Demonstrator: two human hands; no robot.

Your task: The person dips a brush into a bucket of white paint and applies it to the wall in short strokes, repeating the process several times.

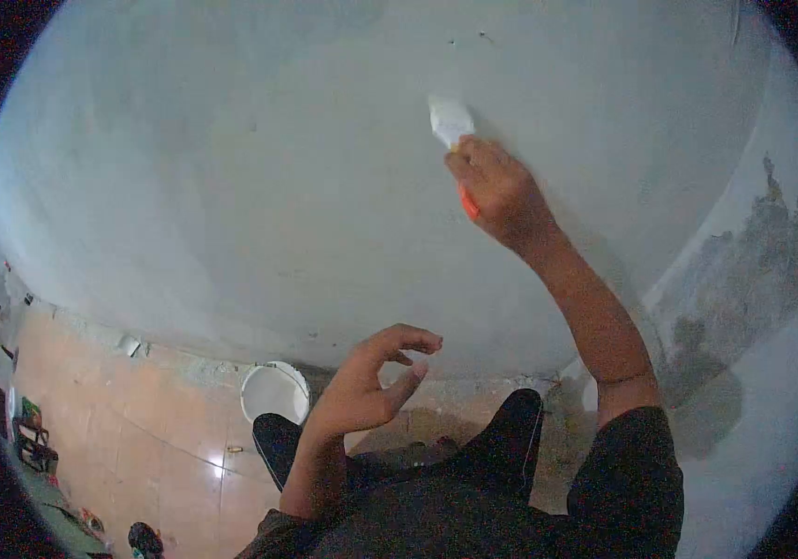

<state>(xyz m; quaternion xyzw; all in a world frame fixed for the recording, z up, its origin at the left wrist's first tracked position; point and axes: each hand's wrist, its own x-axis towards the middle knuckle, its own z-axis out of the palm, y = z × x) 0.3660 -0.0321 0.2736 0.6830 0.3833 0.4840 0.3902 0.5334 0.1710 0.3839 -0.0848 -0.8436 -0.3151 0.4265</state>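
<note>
My right hand (497, 186) is closed round the handle of a scraper (451, 119), its pale wide blade against the grey-white wall (343, 186). A bit of orange handle shows below the fingers. Lower down, my left hand (380, 377) is held in front of my body with thumb and fingers apart and curved, and nothing between them. Beside it on the left, a white bucket (275, 395) stands on the floor near the foot of the wall.
Tiled floor (166, 419) with debris along the wall's base. The right-hand wall (743, 289) has dark grey patches. Assorted objects (35, 443) lie at the lower left, with a dark item (145, 538) at the bottom. My knees are bent below the wall.
</note>
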